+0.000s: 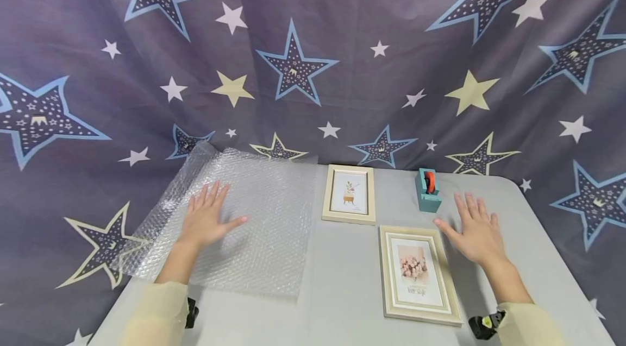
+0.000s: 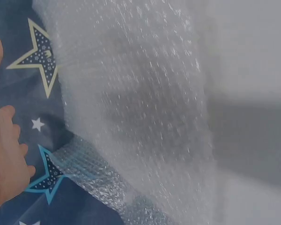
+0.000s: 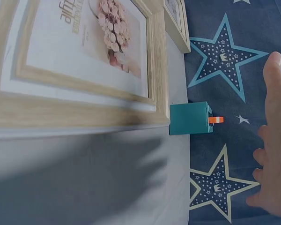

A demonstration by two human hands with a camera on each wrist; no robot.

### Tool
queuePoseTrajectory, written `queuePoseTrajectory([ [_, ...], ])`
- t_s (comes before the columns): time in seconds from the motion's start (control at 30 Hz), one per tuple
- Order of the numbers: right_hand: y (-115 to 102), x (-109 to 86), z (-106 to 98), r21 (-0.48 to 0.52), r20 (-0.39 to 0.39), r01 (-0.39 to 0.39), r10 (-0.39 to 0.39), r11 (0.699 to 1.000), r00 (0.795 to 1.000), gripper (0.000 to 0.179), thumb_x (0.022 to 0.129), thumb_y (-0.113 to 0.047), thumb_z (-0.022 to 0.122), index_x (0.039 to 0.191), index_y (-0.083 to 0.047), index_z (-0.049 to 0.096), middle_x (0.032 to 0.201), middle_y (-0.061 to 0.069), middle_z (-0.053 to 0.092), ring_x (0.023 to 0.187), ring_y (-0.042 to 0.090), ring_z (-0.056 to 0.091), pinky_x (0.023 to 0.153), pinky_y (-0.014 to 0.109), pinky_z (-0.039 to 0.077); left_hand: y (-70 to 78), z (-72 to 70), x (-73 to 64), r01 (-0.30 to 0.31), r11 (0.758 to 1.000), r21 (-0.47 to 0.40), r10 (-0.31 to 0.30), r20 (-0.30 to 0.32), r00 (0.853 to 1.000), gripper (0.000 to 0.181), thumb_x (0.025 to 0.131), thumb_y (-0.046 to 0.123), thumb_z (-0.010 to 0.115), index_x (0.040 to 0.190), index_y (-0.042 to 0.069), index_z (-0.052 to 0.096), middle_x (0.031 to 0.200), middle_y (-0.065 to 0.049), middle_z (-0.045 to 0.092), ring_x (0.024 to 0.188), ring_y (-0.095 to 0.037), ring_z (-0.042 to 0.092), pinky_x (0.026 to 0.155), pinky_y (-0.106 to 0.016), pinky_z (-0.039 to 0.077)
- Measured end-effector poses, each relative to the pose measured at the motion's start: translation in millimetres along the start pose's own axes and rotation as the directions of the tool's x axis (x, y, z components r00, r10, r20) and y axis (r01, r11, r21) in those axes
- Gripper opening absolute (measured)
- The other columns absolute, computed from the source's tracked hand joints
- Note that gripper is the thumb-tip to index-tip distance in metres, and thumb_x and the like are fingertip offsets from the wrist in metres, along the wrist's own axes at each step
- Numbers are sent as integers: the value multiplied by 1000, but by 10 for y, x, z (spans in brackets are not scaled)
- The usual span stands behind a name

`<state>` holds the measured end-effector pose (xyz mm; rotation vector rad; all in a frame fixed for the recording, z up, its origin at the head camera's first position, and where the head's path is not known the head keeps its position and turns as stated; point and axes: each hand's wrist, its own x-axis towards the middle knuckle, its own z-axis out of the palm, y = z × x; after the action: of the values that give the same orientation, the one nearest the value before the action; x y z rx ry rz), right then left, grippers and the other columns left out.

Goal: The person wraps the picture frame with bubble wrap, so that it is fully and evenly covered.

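Observation:
A sheet of clear bubble wrap (image 1: 264,226) lies over the left part of the table, its far left edge rising against the curtain. Above it my left hand (image 1: 205,218) is held with fingers straight and spread, gripping nothing. My right hand (image 1: 476,232) is likewise spread, over the table's right side. Nearest to it are a larger picture frame (image 1: 415,275) with pink flowers and a teal tape dispenser (image 1: 429,194) with an orange-red roll or hub. Farther back, left of the dispenser, a smaller picture frame (image 1: 349,194) shows a potted plant.
A light grey table (image 1: 342,270) carries everything. Behind and beside it hangs a dark curtain (image 1: 342,90) printed with stars. The table's right edge slopes away past my right hand. Black wrist devices (image 1: 484,326) sit at both cuffs.

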<state>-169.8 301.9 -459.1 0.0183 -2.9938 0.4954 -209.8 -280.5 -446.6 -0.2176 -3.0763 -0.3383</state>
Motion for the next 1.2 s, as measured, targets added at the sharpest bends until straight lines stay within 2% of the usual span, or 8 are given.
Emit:
queuePoseTrajectory([
  [0.13,-43,53,28,28,12,8,-8,1000,1000,90,93,-64,42,155,-8,9,158,29,10,145,54,6,110,76,7,-78,13,14,4,1000,3,-4,3,1000,99,85,71,48,156,18,4,163,-13,-2,149,-45,-2,118,-65,-7],
  [0.4,-113,128,147,170,27,53,-58,984,998,83,96,-52,48,152,0,18,156,32,17,143,55,10,112,73,12,-211,100,48,17,999,-38,-17,9,1000,99,84,72,49,155,13,13,163,-17,5,149,-44,3,118,-67,0],
  [0.53,-168,163,201,208,25,82,-89,975,996,80,95,-48,52,148,6,26,153,34,23,141,56,17,112,70,18,-252,139,97,24,998,-53,-25,-9,1000,95,86,68,50,154,9,19,161,-21,13,148,-45,11,118,-67,7],
  [0.67,-228,203,257,242,58,84,-100,967,993,74,97,-46,50,146,7,31,150,34,29,138,54,27,111,68,25,-281,166,172,37,998,-54,-39,-50,998,91,88,66,49,151,4,25,156,-25,25,143,-47,25,116,-66,17],
  [0.77,-286,227,306,270,87,65,-92,961,992,69,98,-45,48,145,5,33,146,34,37,132,54,36,107,67,34,-305,184,218,76,995,-67,-79,-58,995,90,89,67,47,149,3,30,152,-27,33,138,-48,33,113,-66,24],
  [0.9,-378,256,413,307,93,61,-93,950,991,63,99,-41,50,141,5,40,141,32,45,129,52,43,104,64,39,-364,216,254,156,982,-109,-159,-22,987,89,89,68,46,148,2,31,150,-28,36,135,-51,35,112,-65,28],
  [1.07,-513,310,592,336,62,93,-120,937,991,51,98,-32,53,134,4,51,136,29,53,125,47,50,104,59,43,-474,240,287,248,957,-154,-246,32,969,77,94,48,51,148,-1,27,149,-32,33,134,-53,33,111,-63,32],
  [1.2,-688,411,706,383,77,90,-129,919,989,47,97,-30,54,132,2,54,132,25,58,118,44,58,99,55,49,-530,212,310,303,939,-159,-295,72,953,70,95,37,50,147,-3,26,147,-35,31,134,-54,32,111,-62,31],
])
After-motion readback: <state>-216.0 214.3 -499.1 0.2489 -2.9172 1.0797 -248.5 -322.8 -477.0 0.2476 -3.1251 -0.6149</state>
